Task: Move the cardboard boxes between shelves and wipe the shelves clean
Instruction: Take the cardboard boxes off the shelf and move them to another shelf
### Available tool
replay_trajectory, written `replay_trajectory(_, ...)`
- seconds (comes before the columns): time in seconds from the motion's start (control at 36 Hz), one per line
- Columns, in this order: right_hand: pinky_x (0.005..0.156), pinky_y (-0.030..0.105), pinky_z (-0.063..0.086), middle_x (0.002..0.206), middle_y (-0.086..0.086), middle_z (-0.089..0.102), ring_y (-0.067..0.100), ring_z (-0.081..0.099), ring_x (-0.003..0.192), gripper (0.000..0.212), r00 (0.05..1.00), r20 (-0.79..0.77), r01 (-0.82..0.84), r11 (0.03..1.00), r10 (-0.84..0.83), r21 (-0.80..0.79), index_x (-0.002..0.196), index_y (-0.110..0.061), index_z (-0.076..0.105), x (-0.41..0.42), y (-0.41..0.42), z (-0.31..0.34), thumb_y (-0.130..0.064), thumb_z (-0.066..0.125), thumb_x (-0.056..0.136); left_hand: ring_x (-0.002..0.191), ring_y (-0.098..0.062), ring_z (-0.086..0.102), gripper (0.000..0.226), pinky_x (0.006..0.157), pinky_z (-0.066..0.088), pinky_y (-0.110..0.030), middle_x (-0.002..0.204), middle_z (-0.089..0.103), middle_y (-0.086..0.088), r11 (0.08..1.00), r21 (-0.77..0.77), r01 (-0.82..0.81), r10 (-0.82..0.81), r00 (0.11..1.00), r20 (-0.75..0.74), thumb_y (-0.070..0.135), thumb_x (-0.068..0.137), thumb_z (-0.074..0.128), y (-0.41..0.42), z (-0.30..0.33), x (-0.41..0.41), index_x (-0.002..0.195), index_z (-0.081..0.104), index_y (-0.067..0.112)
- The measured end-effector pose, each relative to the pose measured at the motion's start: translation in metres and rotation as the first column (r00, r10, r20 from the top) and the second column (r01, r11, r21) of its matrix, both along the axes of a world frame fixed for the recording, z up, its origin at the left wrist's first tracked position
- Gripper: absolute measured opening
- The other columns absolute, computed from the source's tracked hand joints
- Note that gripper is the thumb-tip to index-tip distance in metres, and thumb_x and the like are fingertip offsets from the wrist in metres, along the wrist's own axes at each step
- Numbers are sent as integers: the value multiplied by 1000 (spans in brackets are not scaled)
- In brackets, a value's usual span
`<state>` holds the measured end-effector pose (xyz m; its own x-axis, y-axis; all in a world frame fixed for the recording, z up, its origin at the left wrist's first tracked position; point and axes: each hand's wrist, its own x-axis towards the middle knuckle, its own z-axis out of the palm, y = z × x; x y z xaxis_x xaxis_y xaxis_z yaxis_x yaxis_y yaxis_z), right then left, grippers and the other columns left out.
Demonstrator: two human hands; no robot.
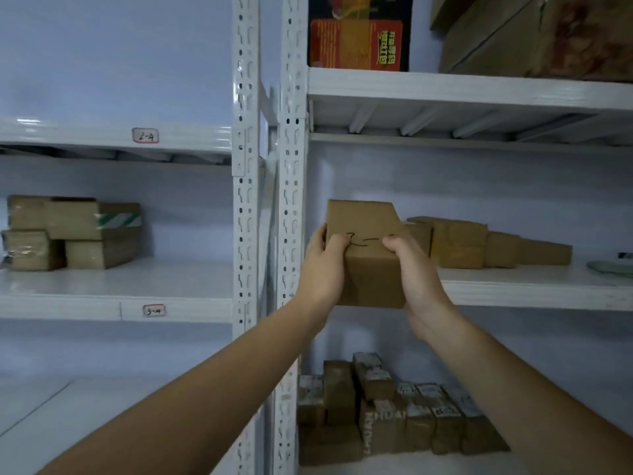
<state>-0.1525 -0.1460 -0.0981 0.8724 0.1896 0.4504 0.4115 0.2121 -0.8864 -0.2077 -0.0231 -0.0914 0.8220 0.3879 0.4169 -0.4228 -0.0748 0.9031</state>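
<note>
Holding a small cardboard box point(368, 255) out in front of the middle shelf point(534, 289) on the right side, just at its front edge and close to the white post point(291, 214) on the left. Left hand point(323, 269) wrapped round the left side of the box, thumb up along the edge, fingers curled over the top. Right hand point(416, 269) wrapped round the right side, fingers curled over the top too. Black marks written on the box top between the two hands. Behind it on the same shelf, a row of brown boxes point(479, 243) lined up toward the right, with bare white shelf in front of them. Over on the left shelf point(113, 282), a little pile of flat boxes point(72, 233) far to the left, with lots of bare room beside it. Down below on the right, many small boxes point(394, 416) packed close together. Up top, a red and black box point(359, 32) and a big brown box point(534, 36).
</note>
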Motion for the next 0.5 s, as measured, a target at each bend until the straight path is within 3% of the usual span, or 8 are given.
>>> replay_trajectory(0.08,92,50,56,101,-4,75,22,71,98,20,998,-10,-64,998,64,0,111,-41,69,-44,29,-9,-43,55,97,103,-12,66,39,73,50,-26,123,66,6,998,-15,-67,67,998,7,38,102,48,27,-8,-51,141,50,37)
replay_trajectory(0.31,87,41,56,107,-13,71,13,69,99,21,973,-53,-224,974,223,-17,112,-52,60,-146,140,-25,-50,58,91,107,-12,62,32,90,52,-37,117,67,10,942,-7,-337,336,941,-44,40,99,49,120,-21,-172,130,57,40)
replay_trajectory(0.39,72,31,48,108,-12,66,11,65,97,20,958,-68,-280,959,277,-34,118,-45,57,-176,179,-30,-45,54,98,98,-11,60,26,76,46,-31,109,65,12,914,-1,-407,406,912,-55,36,101,47,153,-23,-207,124,57,40)
replay_trajectory(0.5,77,34,50,112,-8,65,14,63,100,11,929,-100,-364,928,355,-84,110,-44,54,-200,229,-34,-46,53,100,91,-9,61,26,70,44,-30,105,68,7,875,-22,-484,483,874,-55,30,102,46,194,-26,-238,120,63,35)
